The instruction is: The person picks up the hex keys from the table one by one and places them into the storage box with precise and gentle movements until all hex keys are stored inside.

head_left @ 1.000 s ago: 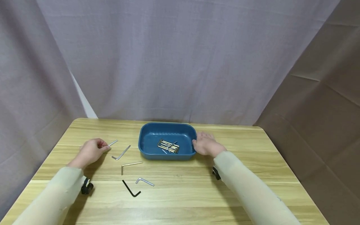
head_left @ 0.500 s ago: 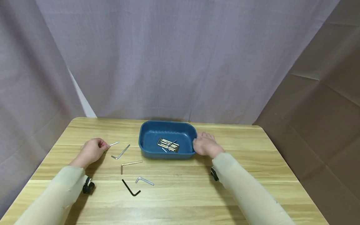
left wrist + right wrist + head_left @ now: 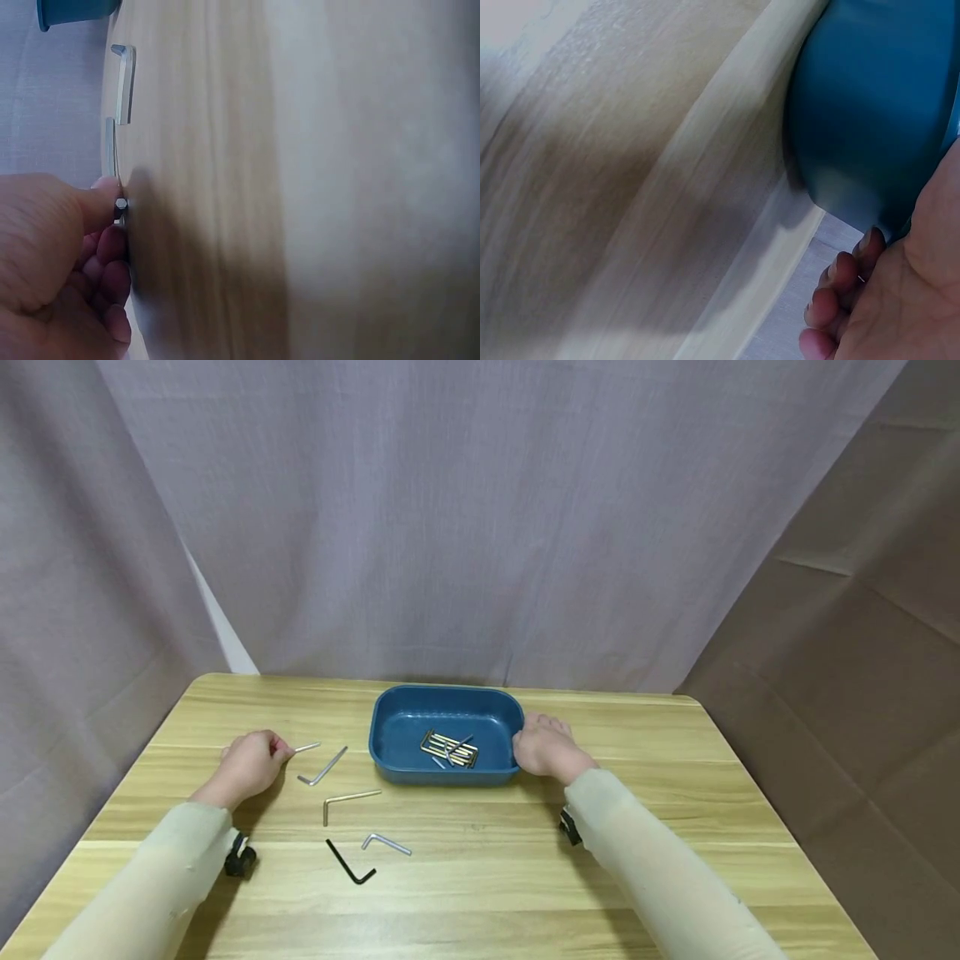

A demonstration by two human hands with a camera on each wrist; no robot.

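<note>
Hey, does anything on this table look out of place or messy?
Nothing looks damaged or spilled. Four hex keys lie loose on the table, including one black hex key, while others sit in the blue tray.

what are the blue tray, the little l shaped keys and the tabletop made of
Blue tray: probably plastic, with a matte, uniform colour and rounded moulded corners.
Hex keys, such as the one the left hand pinches: metal, with a bright silvery sheen; one is black, likely coated.
Table: wood or wood-look laminate, with a pale printed-looking grain.
</note>
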